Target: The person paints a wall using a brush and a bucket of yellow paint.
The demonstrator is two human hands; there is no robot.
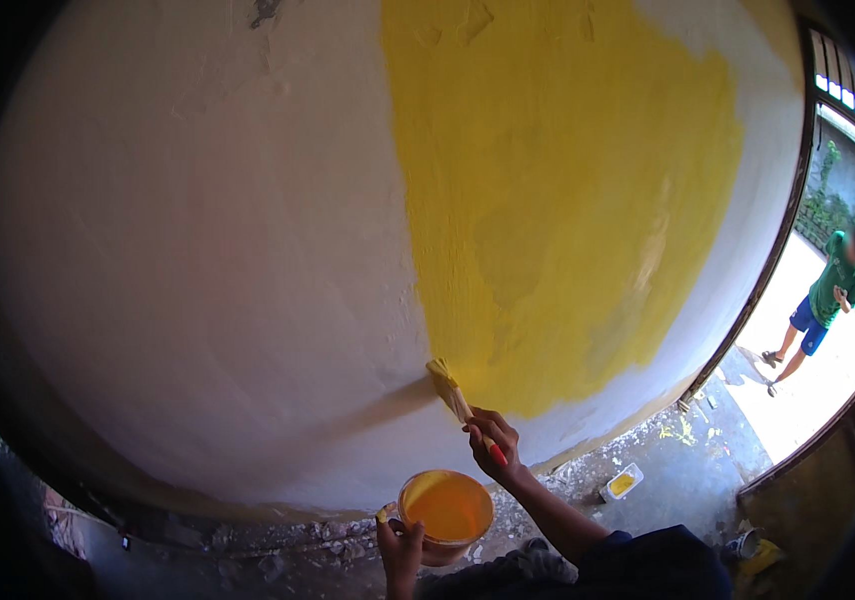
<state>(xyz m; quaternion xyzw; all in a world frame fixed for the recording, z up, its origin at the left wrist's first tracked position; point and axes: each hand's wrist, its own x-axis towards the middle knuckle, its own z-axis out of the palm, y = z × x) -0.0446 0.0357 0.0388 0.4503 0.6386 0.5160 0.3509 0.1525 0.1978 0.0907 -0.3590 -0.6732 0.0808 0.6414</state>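
Observation:
My right hand (497, 442) grips the handle of a paintbrush (451, 390) with a red end. Its yellow-coated bristles meet the wall at the lower left edge of a broad yellow painted area (547, 217). To the left the wall (232, 262) is bare and whitish, and the brush throws a long shadow there. Below the brush, my left hand (401, 546) holds a round plastic bucket (446, 553) at its left side. Yellow-orange paint fills part of the bucket, and a finger of that hand has yellow paint on it.
Behind the bucket, the floor (667, 472) is spattered along the wall's foot. A white tray (622, 481) with yellow paint lies to the right, and a can (744, 544) beside a yellow item farther right. Through a doorway, a person (836, 281) in a green shirt stands outside.

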